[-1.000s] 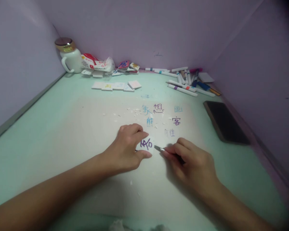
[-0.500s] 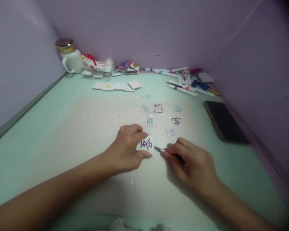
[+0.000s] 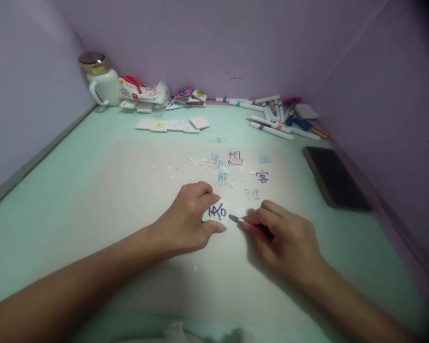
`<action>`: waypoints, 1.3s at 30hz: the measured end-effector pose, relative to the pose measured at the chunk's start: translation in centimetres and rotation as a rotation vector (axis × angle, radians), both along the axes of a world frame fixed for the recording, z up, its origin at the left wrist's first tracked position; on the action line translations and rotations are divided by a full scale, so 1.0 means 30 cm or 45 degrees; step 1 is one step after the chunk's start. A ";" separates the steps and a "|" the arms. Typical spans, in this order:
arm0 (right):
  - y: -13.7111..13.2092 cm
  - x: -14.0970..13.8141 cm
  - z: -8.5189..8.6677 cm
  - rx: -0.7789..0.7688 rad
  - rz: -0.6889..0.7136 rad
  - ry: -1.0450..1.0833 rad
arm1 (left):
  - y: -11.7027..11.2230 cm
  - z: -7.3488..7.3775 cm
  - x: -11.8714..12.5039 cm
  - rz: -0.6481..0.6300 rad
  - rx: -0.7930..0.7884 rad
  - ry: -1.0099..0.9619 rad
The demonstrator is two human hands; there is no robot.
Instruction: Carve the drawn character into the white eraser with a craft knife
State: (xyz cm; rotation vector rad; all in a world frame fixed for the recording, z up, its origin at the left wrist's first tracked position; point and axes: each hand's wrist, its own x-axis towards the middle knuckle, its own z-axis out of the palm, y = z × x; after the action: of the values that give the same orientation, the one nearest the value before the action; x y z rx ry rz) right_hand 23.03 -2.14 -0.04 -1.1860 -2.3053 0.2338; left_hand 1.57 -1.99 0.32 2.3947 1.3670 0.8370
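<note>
A small white square tile (image 3: pixel 219 216) with a purple character drawn on it lies on the pale work surface (image 3: pixel 139 190). My left hand (image 3: pixel 191 219) grips it by two opposite edges, thumb on the near side and fingers on the far side. My right hand (image 3: pixel 282 233) is closed around a craft knife (image 3: pixel 238 219), most of whose handle is hidden in the fingers. The knife's blade points left, and its tip is at or very near the tile's right edge; contact cannot be made out. Just beyond the hands, characters in blue and purple are written on the surface, with white scraps scattered among them.
White tiles (image 3: pixel 168 125) lie in a row farther back. Markers (image 3: pixel 271 131) are heaped at the back right, above a dark phone (image 3: pixel 338 178). A white mug (image 3: pixel 105 88), a red-and-white packet (image 3: pixel 143 90) and coloured tiles (image 3: pixel 184 93) stand along the rear wall.
The whole view has shifted very slightly. Both hands keep their grip, and the knife blade stays by the tile's right edge, tilted a little differently.
</note>
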 end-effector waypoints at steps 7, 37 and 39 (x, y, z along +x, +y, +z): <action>0.008 0.001 0.002 -0.001 0.041 -0.017 | -0.003 -0.007 0.000 0.015 0.019 -0.007; -0.009 0.001 0.007 -0.199 -0.099 0.013 | -0.004 0.002 0.004 0.056 -0.043 0.024; -0.005 0.003 0.009 -0.203 -0.058 0.024 | -0.005 -0.001 0.004 0.062 -0.043 0.031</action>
State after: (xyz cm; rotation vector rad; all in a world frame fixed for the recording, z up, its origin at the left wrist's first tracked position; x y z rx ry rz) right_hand 23.11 -2.27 0.23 -1.3069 -2.2750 0.4165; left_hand 1.68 -2.15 0.29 2.3624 1.4426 0.7936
